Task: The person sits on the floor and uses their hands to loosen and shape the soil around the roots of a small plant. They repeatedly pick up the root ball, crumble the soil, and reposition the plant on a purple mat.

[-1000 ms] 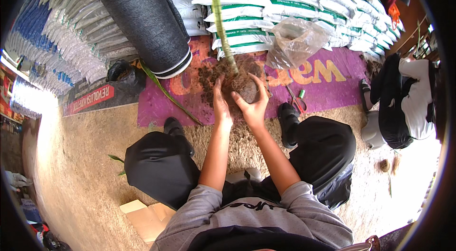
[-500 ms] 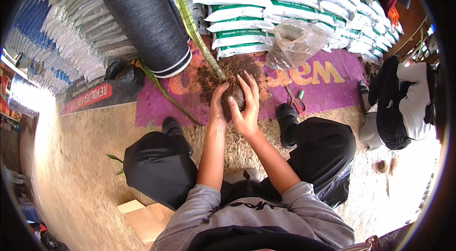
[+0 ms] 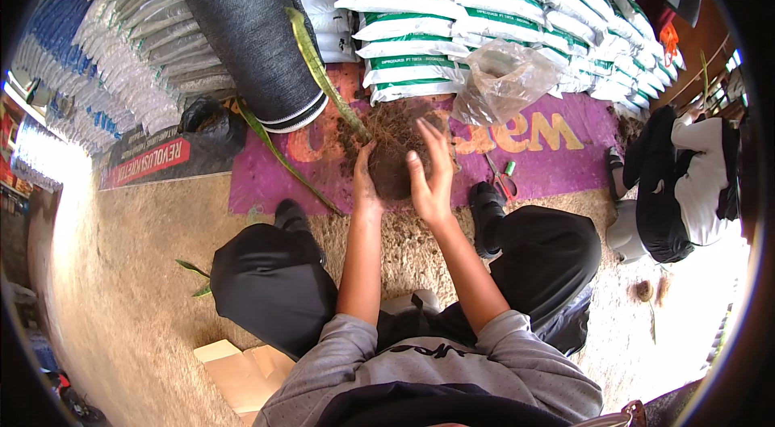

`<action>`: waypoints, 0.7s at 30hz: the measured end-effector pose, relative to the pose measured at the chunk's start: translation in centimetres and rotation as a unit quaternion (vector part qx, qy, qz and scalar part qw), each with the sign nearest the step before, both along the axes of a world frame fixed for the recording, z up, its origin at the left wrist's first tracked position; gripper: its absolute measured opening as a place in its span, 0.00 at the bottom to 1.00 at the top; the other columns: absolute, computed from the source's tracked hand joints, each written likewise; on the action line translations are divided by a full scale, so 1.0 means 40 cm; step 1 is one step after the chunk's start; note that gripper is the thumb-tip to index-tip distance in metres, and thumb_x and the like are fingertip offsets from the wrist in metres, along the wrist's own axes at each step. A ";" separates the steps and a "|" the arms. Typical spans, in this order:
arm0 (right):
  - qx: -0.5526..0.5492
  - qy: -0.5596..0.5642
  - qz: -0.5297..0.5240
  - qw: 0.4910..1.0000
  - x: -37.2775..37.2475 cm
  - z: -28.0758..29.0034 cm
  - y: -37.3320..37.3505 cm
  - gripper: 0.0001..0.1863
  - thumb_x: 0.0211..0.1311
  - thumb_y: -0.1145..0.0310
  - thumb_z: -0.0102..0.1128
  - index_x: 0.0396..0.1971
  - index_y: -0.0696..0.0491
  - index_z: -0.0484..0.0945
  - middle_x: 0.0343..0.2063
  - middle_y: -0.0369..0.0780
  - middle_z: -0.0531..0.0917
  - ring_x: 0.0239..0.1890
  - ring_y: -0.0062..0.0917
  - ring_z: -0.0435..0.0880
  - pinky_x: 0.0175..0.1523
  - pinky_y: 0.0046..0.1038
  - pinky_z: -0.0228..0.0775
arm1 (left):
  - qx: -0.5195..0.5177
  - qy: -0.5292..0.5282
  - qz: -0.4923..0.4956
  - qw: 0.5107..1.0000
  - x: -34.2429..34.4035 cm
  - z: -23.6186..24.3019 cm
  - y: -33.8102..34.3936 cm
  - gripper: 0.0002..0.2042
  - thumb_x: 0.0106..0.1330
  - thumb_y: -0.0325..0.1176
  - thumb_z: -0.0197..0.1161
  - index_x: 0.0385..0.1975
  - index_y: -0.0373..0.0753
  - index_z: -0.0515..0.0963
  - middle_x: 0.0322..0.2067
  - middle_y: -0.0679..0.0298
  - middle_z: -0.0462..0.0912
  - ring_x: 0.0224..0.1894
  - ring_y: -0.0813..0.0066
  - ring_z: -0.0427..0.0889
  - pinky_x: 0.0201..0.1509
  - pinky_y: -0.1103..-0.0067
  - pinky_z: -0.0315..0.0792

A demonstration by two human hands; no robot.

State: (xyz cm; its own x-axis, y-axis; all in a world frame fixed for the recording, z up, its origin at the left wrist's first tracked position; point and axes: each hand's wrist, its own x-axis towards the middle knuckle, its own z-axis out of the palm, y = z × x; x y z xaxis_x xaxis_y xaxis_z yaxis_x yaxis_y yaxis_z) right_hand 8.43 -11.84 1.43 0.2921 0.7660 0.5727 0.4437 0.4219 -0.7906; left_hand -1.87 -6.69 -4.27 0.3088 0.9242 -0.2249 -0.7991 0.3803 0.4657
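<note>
— Where do our edges lie?

— Ahead, the stack of white sacks (image 3: 412, 52) walls us in along the far side of the purple banner (image 3: 537, 169). The black mesh roll (image 3: 242, 31) slants in at the upper left, and our bent knees (image 3: 270, 278) flank both forearms.

— And the room for moving?

— We have a strip of banner on either side of the root ball (image 3: 391, 175). On the left it runs to a loose leaf (image 3: 274, 148) lying aslant; on the right, to the red-handled scissors (image 3: 505, 185), near our right shoe (image 3: 486, 213). A crumpled clear plastic bag (image 3: 504, 80) sits beyond, against the sacks.

— Where is the root ball exactly?

— Between our hands, in front of us over the near part of the banner; we can't tell whether it rests there. Its long green leaf (image 3: 323, 84) leans up and left, across the roll in our view.

— How are our hands set?

— Both forearms reach straight ahead, converging. Our left hand (image 3: 366, 178) cups the root ball's left side, grasping it. Our right hand (image 3: 432, 177) stands at its right side, fingers spread and thumb raised; whether it grips or merely rests there, we can't tell.
</note>
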 end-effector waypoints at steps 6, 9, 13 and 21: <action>-0.043 -0.056 0.003 0.997 -0.026 -0.033 0.007 0.26 0.48 0.67 0.64 0.49 0.58 0.71 0.51 0.50 0.71 0.54 0.41 0.71 0.58 0.36 0.61 | 0.050 0.097 0.044 0.993 0.027 0.034 -0.039 0.27 0.68 0.52 0.42 0.54 0.33 0.64 0.49 0.56 0.71 0.47 0.68 0.75 0.49 0.72 0.74; -0.018 0.043 -0.021 0.999 -0.014 -0.045 0.018 0.28 0.40 0.70 0.71 0.45 0.59 0.72 0.47 0.49 0.74 0.51 0.39 0.73 0.57 0.34 0.63 | 0.082 0.081 0.062 0.991 0.030 0.040 -0.045 0.25 0.69 0.49 0.42 0.53 0.34 0.65 0.48 0.57 0.72 0.48 0.69 0.74 0.52 0.72 0.70; -0.014 0.124 0.015 0.992 0.003 -0.058 0.021 0.30 0.37 0.71 0.72 0.45 0.60 0.72 0.45 0.47 0.75 0.51 0.35 0.74 0.57 0.33 0.63 | 0.087 0.155 0.085 0.980 0.044 0.058 -0.043 0.23 0.68 0.48 0.43 0.52 0.35 0.67 0.46 0.59 0.74 0.47 0.70 0.74 0.52 0.73 0.69; -0.039 -0.050 -0.006 0.998 -0.017 -0.031 -0.010 0.29 0.53 0.59 0.60 0.54 0.54 0.68 0.58 0.45 0.66 0.63 0.42 0.59 0.65 0.47 0.41 | 0.055 -0.019 0.049 0.997 0.046 0.024 -0.045 0.21 0.67 0.45 0.46 0.51 0.36 0.68 0.45 0.61 0.75 0.46 0.70 0.74 0.51 0.75 0.68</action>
State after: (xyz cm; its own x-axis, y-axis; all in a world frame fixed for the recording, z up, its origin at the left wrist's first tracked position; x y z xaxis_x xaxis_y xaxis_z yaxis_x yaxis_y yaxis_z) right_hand 7.74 -12.24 0.20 0.2456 0.8064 0.5379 0.5273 0.3545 -0.7722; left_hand -0.04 -8.50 -3.32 0.2221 0.9688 -0.1101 -0.8475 0.2476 0.4695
